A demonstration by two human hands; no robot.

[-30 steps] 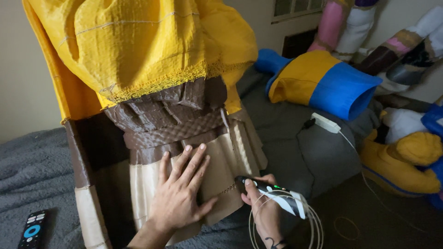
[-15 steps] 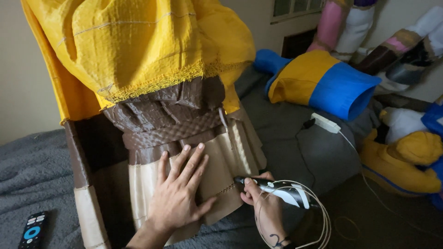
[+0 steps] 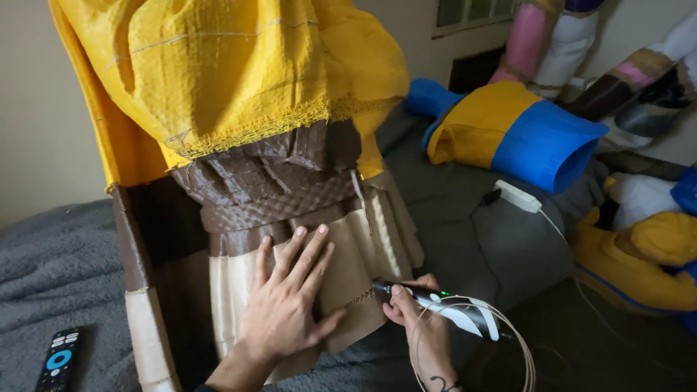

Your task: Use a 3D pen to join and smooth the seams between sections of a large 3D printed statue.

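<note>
Tan ribbed skirt panel [image 3: 363,254] of the costume figure sits front-centre, low on the figure, just under the brown pleated waist band [image 3: 276,207]. Your left hand [image 3: 287,308] lies flat on that tan panel, fingers [image 3: 308,250] spread wide & pointing up toward the band, palm pressing the material down. Your right hand [image 3: 421,327] is just right of the panel's lower edge, fingers wrapped narrow round a pen-shaped tool [image 3: 435,305], black w/ white body & small green light; its tip touches the panel's hem. Thin filament [image 3: 508,348] loops from the tool's back end, curling right of your wrist. Above the band: yellow woven top [image 3: 239,72] w/ frayed edge, hanging over it. Left of the panel: brown & tan side piece [image 3: 141,290], then a remote [image 3: 58,359] on the grey blanket [image 3: 51,254]. Right of the panel, well apart: white charger block [image 3: 517,196] w/ cable, yellow-blue sleeve piece [image 3: 508,134], more costume parts [image 3: 653,254] far right.
</note>
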